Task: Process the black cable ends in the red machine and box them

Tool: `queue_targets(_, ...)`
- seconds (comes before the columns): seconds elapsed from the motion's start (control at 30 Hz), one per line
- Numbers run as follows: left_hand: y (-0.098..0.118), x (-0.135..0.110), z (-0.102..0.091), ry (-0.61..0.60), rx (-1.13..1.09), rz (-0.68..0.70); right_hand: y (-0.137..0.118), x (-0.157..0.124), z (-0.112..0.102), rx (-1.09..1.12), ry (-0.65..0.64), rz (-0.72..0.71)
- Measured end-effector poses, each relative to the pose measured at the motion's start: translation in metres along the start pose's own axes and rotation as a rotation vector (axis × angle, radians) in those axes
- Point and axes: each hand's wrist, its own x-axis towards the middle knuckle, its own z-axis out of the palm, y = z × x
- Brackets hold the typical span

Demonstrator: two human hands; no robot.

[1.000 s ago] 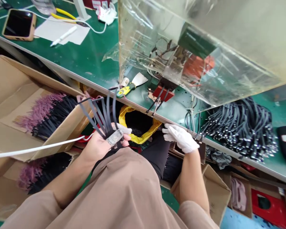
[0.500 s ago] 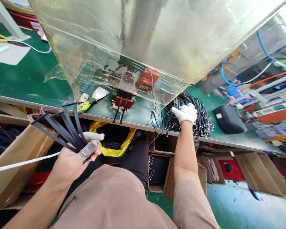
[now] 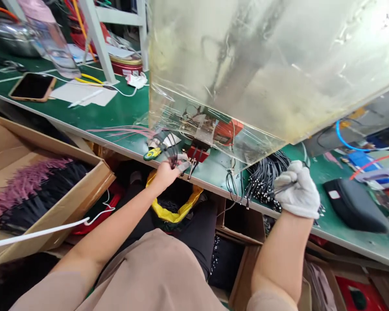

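My left hand [image 3: 167, 172], bare with taped fingertips, is closed on a bundle of black straps [image 3: 169, 149] and reaches the red fixture [image 3: 197, 153] under the clear machine guard [image 3: 246, 73] at the bench edge. My right hand [image 3: 298, 190], in a white glove, is pinched on a thin black strap with a metal tip, lifted from the heap of black straps [image 3: 266, 177] on the green bench [image 3: 116, 112].
A cardboard box [image 3: 35, 190] of pink and black straps stands at the left. A yellow-lined bin [image 3: 175, 207] sits under the bench. A phone [image 3: 32, 86], paper and pen, a scraper with a green-yellow handle [image 3: 153, 153] and a black pouch [image 3: 353, 203] lie on the bench.
My left hand has moved up from my lap to the red fixture with the strap bundle. My right hand has closed on a strap from the heap and drawn back slightly.
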Motion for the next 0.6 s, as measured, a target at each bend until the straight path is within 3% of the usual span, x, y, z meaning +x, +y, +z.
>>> queue_targets(0.1, -0.014, 0.03, 0.017, -0.052, 0.061, -0.005, 0.01, -0.02, 0.0, 0.101, -0.065, 0.087)
queue_targets(0.2, -0.026, 0.041, 0.029, -0.154, 0.073, -0.017, 0.017, -0.043, 0.005, 0.104, -0.101, 0.127)
queue_targets(0.4, -0.036, 0.028, 0.031, -0.302, 0.102, -0.081, 0.019, -0.075, 0.018, 0.202, -0.228, 0.202)
queue_targets(0.6, -0.033, 0.009, 0.028, -0.362, 0.103, -0.084, 0.025, -0.092, 0.033, 0.16, -0.202, 0.176)
